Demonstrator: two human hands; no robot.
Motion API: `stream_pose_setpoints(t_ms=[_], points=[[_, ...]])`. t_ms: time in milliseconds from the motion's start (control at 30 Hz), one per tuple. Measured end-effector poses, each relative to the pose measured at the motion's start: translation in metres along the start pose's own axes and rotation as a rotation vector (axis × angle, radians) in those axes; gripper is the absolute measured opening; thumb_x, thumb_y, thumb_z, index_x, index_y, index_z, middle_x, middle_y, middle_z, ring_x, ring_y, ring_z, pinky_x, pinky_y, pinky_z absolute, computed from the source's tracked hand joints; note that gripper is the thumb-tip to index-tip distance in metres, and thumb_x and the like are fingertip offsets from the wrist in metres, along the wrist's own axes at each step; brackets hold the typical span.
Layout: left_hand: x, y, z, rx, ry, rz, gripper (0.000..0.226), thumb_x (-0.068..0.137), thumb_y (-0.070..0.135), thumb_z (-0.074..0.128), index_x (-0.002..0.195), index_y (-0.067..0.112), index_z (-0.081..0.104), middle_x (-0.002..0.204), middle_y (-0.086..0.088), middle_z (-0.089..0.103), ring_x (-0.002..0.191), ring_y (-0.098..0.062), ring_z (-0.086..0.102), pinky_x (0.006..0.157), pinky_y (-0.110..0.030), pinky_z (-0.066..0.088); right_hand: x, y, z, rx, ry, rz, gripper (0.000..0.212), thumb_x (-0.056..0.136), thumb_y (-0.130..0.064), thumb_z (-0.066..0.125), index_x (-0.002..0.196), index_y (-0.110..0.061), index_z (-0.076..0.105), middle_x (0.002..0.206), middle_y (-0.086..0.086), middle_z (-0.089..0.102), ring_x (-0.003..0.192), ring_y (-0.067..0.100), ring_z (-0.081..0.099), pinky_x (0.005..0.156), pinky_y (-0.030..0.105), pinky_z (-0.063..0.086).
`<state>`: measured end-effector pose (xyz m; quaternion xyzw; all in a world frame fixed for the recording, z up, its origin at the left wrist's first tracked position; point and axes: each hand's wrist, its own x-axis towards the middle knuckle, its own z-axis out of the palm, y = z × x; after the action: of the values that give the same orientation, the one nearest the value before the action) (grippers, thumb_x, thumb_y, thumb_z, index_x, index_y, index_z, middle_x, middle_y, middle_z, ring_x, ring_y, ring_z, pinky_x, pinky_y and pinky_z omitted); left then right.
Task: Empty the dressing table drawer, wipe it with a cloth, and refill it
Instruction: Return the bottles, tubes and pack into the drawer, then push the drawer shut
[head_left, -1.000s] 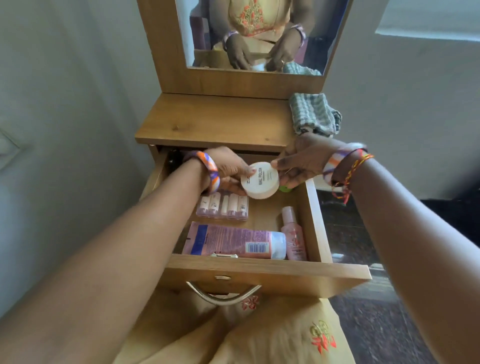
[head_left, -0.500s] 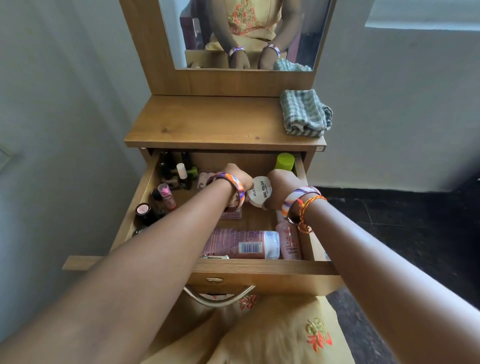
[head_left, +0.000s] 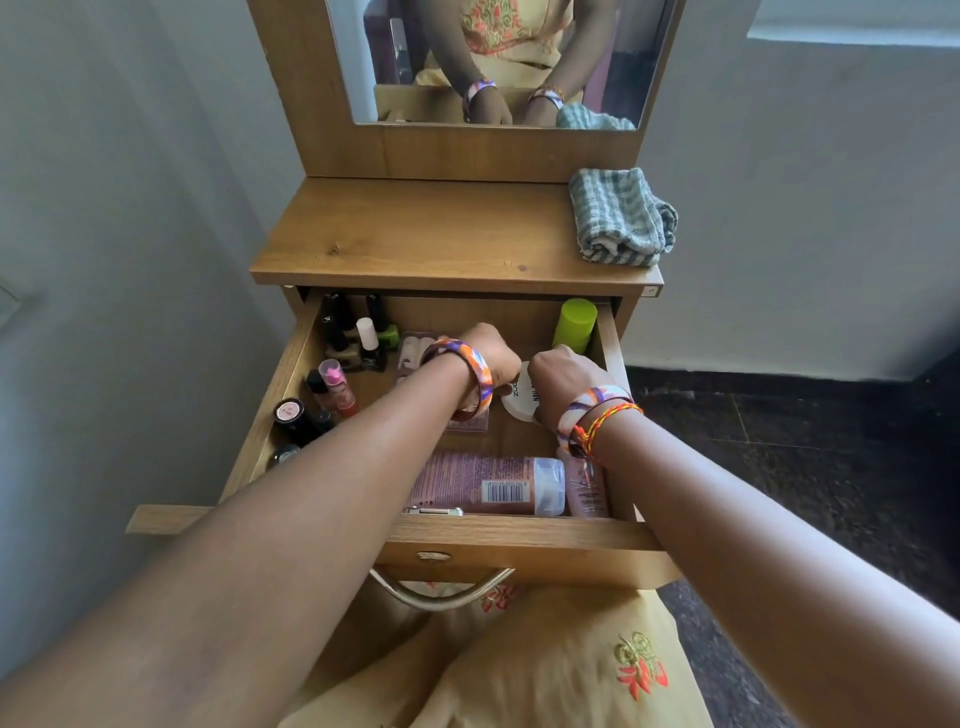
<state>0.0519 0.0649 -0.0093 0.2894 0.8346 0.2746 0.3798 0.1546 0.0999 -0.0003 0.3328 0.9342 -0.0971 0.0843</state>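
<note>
The wooden drawer (head_left: 524, 545) of the dressing table stands pulled out. Both my hands reach into its middle and hold a round white nail polish remover tub (head_left: 521, 397) between them: my left hand (head_left: 493, 356) on its left side, my right hand (head_left: 563, 374) on its right. The tub sits low in the drawer; whether it rests on the floor of it I cannot tell. Several nail polish bottles (head_left: 358, 338) stand at the back left. A lime green can (head_left: 574, 325) stands at the back right. A pink tube (head_left: 483, 480) lies along the front.
A folded green checked cloth (head_left: 621, 218) lies on the right of the table top (head_left: 415, 234). A small pink bottle (head_left: 587, 486) lies by the tube. A mirror (head_left: 498, 57) rises behind. Grey walls close in on both sides; dark floor at the right.
Both hands have carried the white tub from above the drawer's back down into its middle. The view has drawn back, so the nail polish bottles and green can now show.
</note>
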Motion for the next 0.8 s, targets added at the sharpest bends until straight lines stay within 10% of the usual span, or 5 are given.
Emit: stream_pose_setpoints(t_ms=[467, 567, 800], points=[[-0.044, 0.004, -0.043, 0.037, -0.338, 0.095, 0.028, 0.091, 0.001, 0.052, 0.117, 0.003, 0.058, 0.098, -0.009, 0.064, 0.093, -0.019, 0.064, 0.068, -0.030, 0.056, -0.009, -0.017, -0.022, 0.097, -0.005, -0.036, 0.024, 0.085, -0.015, 0.060, 0.104, -0.001, 0.063, 0.101, 0.018, 0.065, 0.095, 0.032, 0.063, 0.068, 0.027, 0.043], [-0.062, 0.000, -0.060, 0.119, -0.443, 0.070, 0.018, 0.089, 0.008, 0.057, 0.106, 0.006, 0.062, 0.093, -0.007, 0.065, 0.080, -0.014, 0.063, 0.059, -0.024, 0.056, -0.013, -0.023, -0.028, 0.115, -0.168, -0.113, 0.023, 0.084, -0.019, 0.062, 0.097, -0.001, 0.066, 0.069, 0.004, 0.057, 0.067, 0.019, 0.056, 0.059, 0.024, 0.045], [-0.099, -0.013, -0.070, 0.562, -0.645, 0.008, 0.034, 0.080, 0.021, 0.069, 0.112, 0.012, 0.063, 0.090, 0.006, 0.066, 0.080, -0.002, 0.061, 0.082, -0.025, 0.050, -0.032, -0.032, -0.038, 0.481, -0.764, -0.210, 0.025, 0.086, -0.012, 0.064, 0.107, 0.002, 0.066, 0.083, 0.006, 0.068, 0.074, 0.013, 0.066, 0.071, 0.034, 0.058]])
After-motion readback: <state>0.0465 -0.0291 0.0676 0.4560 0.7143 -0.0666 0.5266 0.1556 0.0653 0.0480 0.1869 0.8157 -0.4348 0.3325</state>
